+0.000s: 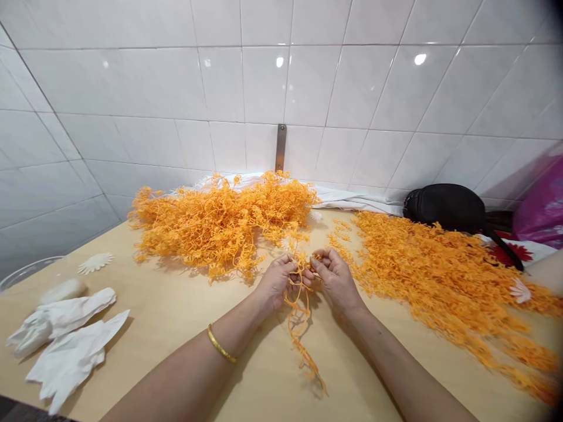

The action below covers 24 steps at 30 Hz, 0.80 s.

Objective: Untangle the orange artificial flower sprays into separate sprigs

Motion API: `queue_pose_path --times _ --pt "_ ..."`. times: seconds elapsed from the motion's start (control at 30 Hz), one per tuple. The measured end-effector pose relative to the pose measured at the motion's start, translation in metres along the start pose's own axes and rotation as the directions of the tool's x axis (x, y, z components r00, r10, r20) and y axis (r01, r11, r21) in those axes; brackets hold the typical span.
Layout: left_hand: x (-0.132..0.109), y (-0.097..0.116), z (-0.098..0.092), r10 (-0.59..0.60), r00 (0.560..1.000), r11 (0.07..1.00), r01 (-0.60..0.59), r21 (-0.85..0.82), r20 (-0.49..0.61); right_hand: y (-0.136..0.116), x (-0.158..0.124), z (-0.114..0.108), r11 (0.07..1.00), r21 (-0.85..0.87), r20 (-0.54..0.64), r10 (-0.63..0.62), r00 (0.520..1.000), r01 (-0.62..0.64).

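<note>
My left hand (278,282) and my right hand (335,280) meet at the middle of a light wooden table (176,328), fingers pinched together on one orange plastic sprig strand (300,319). The strand hangs down from my fingers and trails toward me on the table. A gold bangle sits on my left wrist. Behind my left hand lies a tangled orange sprig heap (220,220). To the right of my right hand, a flatter spread of orange sprigs (444,275) runs toward the table's right edge.
White gloves (65,340) lie at the front left, with a white plastic flower (95,262) beyond them. A black bag (444,206) and a pink bag (543,208) sit at the back right against the white tiled wall. White cloth (347,199) lies behind the heaps.
</note>
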<state>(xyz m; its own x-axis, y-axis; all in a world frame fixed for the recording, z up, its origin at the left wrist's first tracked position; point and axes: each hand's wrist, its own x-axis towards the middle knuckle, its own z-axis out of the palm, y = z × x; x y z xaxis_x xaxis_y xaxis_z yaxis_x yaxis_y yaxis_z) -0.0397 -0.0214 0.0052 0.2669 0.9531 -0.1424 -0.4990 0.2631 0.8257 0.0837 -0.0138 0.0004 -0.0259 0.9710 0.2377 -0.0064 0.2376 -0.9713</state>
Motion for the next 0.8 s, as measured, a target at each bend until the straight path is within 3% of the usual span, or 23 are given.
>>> queue_pose_path --times 0.1,0.2,0.33,0.43,0.57,0.7,0.8 --pt "0.000 0.002 0.000 -0.006 1.000 1.000 0.006 -0.008 -0.008 -0.006 -0.002 0.001 0.995 0.070 0.117 0.064 0.991 -0.072" --pt "-0.001 0.002 0.000 -0.014 1.000 1.000 0.014 0.008 -0.019 -0.009 -0.004 0.000 0.997 0.049 0.191 0.044 0.981 -0.054" --pt "0.001 -0.002 0.000 -0.024 0.999 0.999 0.022 0.037 0.038 -0.004 -0.002 -0.003 0.974 -0.215 0.025 -0.072 0.997 0.076" --pt "0.004 -0.005 0.002 -0.007 1.000 0.999 0.008 -0.042 0.015 0.000 0.001 -0.004 0.964 -0.254 -0.054 -0.092 0.994 0.076" --pt "0.008 -0.007 0.007 -0.017 0.999 0.994 0.012 -0.105 -0.045 0.002 0.003 0.004 1.000 -0.020 -0.150 0.019 0.989 -0.022" --pt "0.007 -0.007 0.013 -0.027 0.999 0.991 0.023 -0.128 -0.036 -0.001 0.005 0.013 0.971 0.221 -0.209 0.144 0.967 -0.096" --pt "0.004 -0.007 0.014 -0.039 0.999 0.988 0.037 -0.153 -0.009 -0.004 0.012 0.003 0.926 0.337 -0.300 0.275 0.913 -0.169"
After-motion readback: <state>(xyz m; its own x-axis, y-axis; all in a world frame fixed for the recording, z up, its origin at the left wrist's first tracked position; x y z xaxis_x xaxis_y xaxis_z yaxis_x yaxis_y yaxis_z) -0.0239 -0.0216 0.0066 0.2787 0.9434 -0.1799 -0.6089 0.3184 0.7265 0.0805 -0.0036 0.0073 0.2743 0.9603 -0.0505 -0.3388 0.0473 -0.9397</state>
